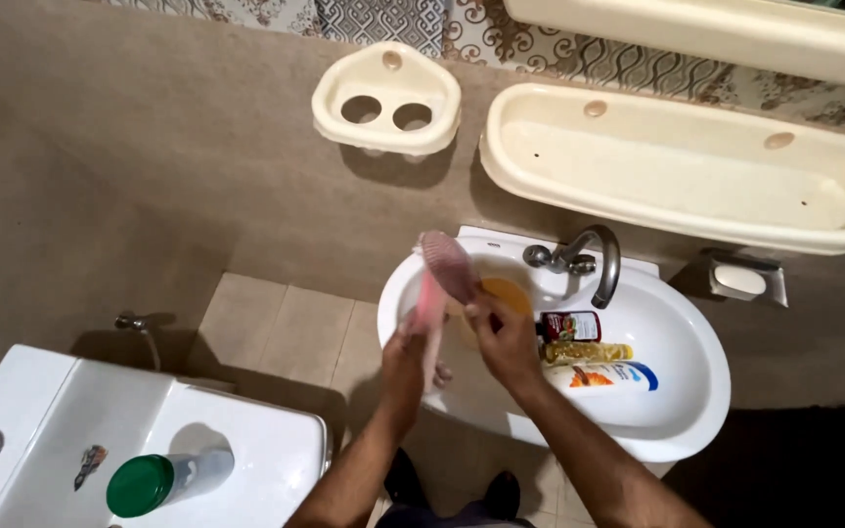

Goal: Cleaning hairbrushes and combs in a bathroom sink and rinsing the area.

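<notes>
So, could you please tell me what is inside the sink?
Three bottles lie in the sink. The hands and pink brush hide the part of the basin beneath them.

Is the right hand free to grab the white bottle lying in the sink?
Probably not at once: the right hand is busy on an orange thing beside the pink brush. The white bottle lies close by in the sink with nothing covering it.

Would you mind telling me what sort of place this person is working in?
Most likely a home bathroom: a white washbasin with a metal tap, a toilet cistern beside it, and toiletry bottles lying in the basin.
</notes>
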